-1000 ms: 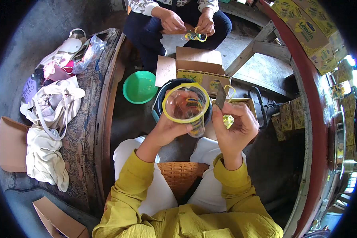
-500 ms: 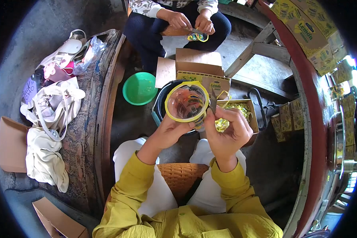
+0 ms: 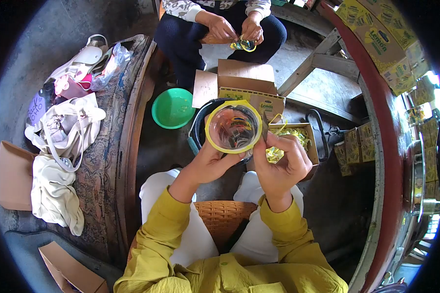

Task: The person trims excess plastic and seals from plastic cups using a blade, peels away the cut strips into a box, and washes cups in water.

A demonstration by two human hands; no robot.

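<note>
From afar I'm watching the left hand (image 3: 211, 165) gripping the cup (image 3: 233, 128) in front of the bucket (image 3: 201, 119), yellow rim (image 3: 208, 132) facing my camera, while the right hand (image 3: 283, 163) is pinching a blade (image 3: 265, 128) beside that rim, whether touching I can't tell, and a box (image 3: 314, 146) of yellow strips (image 3: 299, 134) is sitting just beyond.

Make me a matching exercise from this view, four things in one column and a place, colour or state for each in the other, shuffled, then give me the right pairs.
Things:
1. Clear yellow-rimmed cup
2. Flat grey blade
3. Round basin
4. Small open box

Descriptions:
A. Bright green
B. Held by the right hand
C. Contains yellow strips
D. Held by the left hand

Pairs: 1-D, 2-B, 3-A, 4-C
</note>
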